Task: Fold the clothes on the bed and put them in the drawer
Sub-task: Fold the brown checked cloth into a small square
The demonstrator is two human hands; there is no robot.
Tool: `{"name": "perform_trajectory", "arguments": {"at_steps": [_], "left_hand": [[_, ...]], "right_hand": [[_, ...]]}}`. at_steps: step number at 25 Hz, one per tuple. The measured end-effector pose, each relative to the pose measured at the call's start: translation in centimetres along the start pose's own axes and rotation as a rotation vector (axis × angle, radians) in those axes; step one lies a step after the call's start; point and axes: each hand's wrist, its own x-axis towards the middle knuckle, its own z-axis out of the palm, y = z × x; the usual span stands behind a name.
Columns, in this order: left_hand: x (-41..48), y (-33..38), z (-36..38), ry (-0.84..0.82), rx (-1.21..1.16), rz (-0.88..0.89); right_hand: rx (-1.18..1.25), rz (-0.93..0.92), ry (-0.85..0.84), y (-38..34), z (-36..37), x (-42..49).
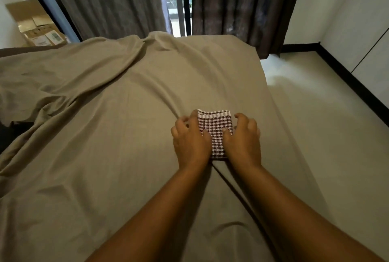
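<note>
A small folded cloth (215,124) with a dark red and white check lies on the grey-brown bed sheet (117,127), near the bed's right edge. My left hand (190,137) grips its left side, fingers curled round the edge and thumb on top. My right hand (244,135) grips its right side the same way. Both hands cover the cloth's lower corners. No drawer is in view.
The sheet is wrinkled and bunched at the left. Dark curtains (237,3) hang behind the bed with a gap of window between them. Cardboard boxes (35,24) stand at the far left. Pale floor (320,114) runs along the right, bounded by a white wall with black skirting.
</note>
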Motion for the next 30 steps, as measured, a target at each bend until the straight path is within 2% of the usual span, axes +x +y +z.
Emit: {"name": "perform_trajectory", "arguments": {"at_steps": [2, 4, 7, 13, 18, 24, 27, 30], "left_hand": [[0.2, -0.2, 0.6, 0.028, 0.148, 0.301], [1.4, -1.3, 1.3, -0.082, 0.298, 0.435], [2.5, -3.7, 1.9, -0.192, 0.409, 0.399], [2.6, -4.3, 2.0, -0.254, 0.314, 0.344], [2.9, -4.3, 1.4, -0.340, 0.288, 0.354], [1.2, -4.5, -1.7, -0.489, 0.519, 0.367], [-0.9, -4.8, -5.1, -0.520, 0.603, 0.341], [-3.8, -5.7, -10.5, -0.451, 0.604, 0.288]], "right_hand": [[-0.103, -0.250, 0.090, 0.2, 0.8, -0.2], [-0.181, -0.385, -0.044, 0.7, 1.6, 0.6], [-0.305, -0.419, -0.204, 2.1, 2.9, 1.6], [-0.369, -0.371, -0.205, 1.9, 3.7, 1.8], [-0.383, -0.347, -0.280, 1.5, 3.3, 1.7], [-0.506, -0.254, -0.491, -0.3, 0.3, -0.2], [-0.579, -0.260, -0.472, -1.9, -2.3, -3.5], [-0.563, -0.364, -0.400, -5.7, -4.1, -7.6]]}}
